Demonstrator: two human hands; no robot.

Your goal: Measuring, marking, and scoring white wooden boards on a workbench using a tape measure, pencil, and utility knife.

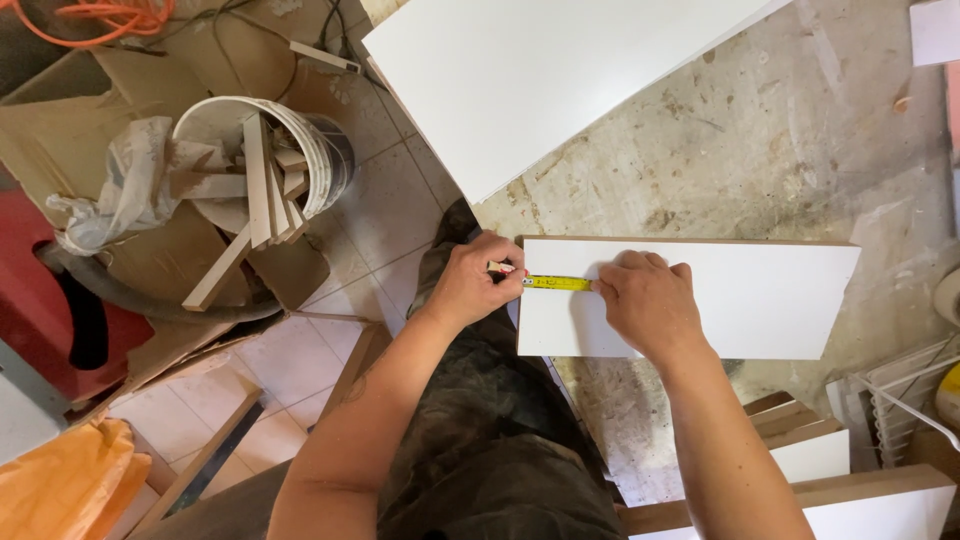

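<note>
Measuring across a small white board (740,300), a person stretches a yellow tape measure (556,284) along its left end, near the centre of the frame. The board lies flat on a stained, dusty counter (760,150), its long side running left to right and its left edge just beyond the counter's rim.

To do this well, the tape should probably lie flat and square to the board's edge, with its start held firmly in place so the reading does not drift.

The left hand (470,280) is curled closed at the board's left edge, pinching the tape along with something red and white, perhaps a pencil; I cannot tell for sure. The right hand (645,300) rests palm down on the board, fingers bent, pressing on the far end of the tape. Both forearms reach up from the bottom of the frame, elbows bent, converging on the board.

A larger white panel (540,80) lies at the top centre. At upper left, a white bucket (325,150) holds wood offcuts. More white boards (830,470) are stacked at lower right.
</note>
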